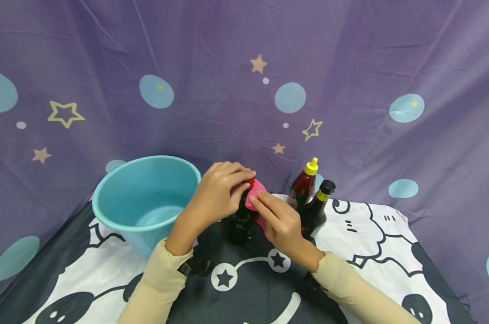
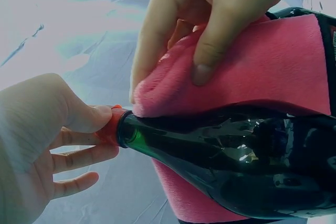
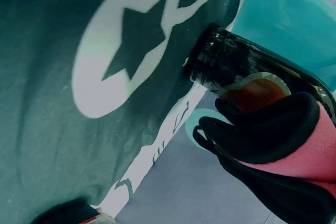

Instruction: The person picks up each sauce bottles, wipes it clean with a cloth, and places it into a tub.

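We saw the dark bottle (image 1: 240, 225) upright on the table (image 1: 390, 243), our left hand (image 1: 217, 193) pinching its red cap (image 2: 109, 125), our right hand (image 1: 278, 220) at three o'clock pressing the pink cloth (image 2: 252, 72) against its neck

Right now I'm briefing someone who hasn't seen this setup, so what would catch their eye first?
Most striking is the pink cloth at the middle of the table, pressed by the right hand against a dark bottle, while the left hand holds the bottle's red cap. A big teal bucket stands to the left, and two more sauce bottles stand to the right.
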Available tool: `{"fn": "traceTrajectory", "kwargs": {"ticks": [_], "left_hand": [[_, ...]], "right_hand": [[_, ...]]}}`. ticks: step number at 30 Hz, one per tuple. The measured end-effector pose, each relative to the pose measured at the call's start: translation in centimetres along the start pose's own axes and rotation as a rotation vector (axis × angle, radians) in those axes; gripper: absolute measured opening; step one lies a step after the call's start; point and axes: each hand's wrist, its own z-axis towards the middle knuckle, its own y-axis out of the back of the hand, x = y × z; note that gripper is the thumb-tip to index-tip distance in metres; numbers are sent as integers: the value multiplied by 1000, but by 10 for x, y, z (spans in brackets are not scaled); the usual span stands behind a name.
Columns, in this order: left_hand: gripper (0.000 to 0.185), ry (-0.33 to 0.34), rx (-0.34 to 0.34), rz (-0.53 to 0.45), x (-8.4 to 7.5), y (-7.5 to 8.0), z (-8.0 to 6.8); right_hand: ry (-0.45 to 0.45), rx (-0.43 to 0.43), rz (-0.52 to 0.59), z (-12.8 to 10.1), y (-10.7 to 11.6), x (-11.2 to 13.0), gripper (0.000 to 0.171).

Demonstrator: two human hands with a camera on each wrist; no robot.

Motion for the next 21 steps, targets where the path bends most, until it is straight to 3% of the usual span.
{"fn": "traceTrajectory", "kwargs": {"ticks": [11,21], "left_hand": [[24,17,17,9,1,-1,0],[24,12,22,15,1,0,0]], "right_hand": [[110,126,-113,-8,5,-3,28],[167,158,-133,-13,7,-5,28]]}}
